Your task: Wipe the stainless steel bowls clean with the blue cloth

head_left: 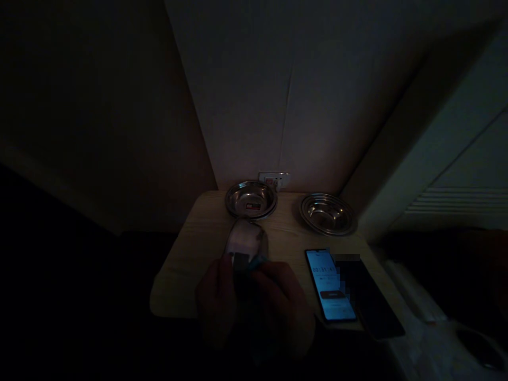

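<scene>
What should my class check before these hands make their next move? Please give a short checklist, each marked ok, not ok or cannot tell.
1. Light good enough to see detail: not ok; the scene is very dim.
2. Both hands at the shiny item: ok; the left hand and right hand are at its near end.
3. Firm grip: cannot tell; shadow hides it.
4. Shiny item clear of the labelled bowl: cannot tell; they meet in this view.
5. Other bowls away from the hands: ok; they sit farther back, to the right.
6. Lit phone face up on the table: ok.
</scene>
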A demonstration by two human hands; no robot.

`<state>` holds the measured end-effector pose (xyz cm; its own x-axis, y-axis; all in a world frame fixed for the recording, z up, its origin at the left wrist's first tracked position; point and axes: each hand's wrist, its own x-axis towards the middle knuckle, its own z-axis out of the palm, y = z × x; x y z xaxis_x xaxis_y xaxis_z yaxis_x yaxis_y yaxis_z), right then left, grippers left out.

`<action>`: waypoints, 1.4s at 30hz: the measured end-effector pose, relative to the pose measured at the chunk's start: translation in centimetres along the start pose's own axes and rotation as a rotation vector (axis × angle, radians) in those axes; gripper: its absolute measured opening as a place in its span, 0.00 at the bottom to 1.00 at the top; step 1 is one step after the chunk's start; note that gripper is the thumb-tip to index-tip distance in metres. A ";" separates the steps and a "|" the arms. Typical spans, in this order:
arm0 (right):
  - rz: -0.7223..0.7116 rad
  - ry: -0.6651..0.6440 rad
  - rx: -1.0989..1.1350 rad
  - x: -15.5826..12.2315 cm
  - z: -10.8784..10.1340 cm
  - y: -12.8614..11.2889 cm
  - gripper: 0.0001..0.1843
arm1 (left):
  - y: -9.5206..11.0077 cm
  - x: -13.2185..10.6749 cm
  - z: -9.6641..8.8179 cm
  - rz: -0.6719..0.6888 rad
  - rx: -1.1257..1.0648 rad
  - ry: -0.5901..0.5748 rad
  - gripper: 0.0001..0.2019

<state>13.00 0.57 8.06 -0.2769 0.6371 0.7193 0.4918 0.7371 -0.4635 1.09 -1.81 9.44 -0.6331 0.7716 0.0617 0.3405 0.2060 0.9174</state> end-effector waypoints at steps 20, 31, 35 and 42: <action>-0.038 -0.019 -0.003 0.3 -0.2 0.1 0.15 | 0.1 0.0 -0.1 0.032 -0.002 -0.005 0.19; -0.071 -0.001 -0.045 1.2 -0.7 0.3 0.14 | 0.1 -0.1 0.1 0.041 -0.032 -0.011 0.19; -0.072 0.024 -0.029 0.6 -0.4 -0.3 0.14 | 0.1 0.1 -0.1 0.030 -0.013 -0.011 0.19; -0.085 0.021 -0.020 0.7 -0.5 -0.2 0.12 | 0.3 0.1 -0.3 0.027 -0.013 -0.009 0.20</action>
<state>13.12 0.72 8.90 -0.3007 0.5673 0.7666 0.4840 0.7834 -0.3899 0.90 -1.84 9.85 -0.6173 0.7823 0.0834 0.3484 0.1767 0.9206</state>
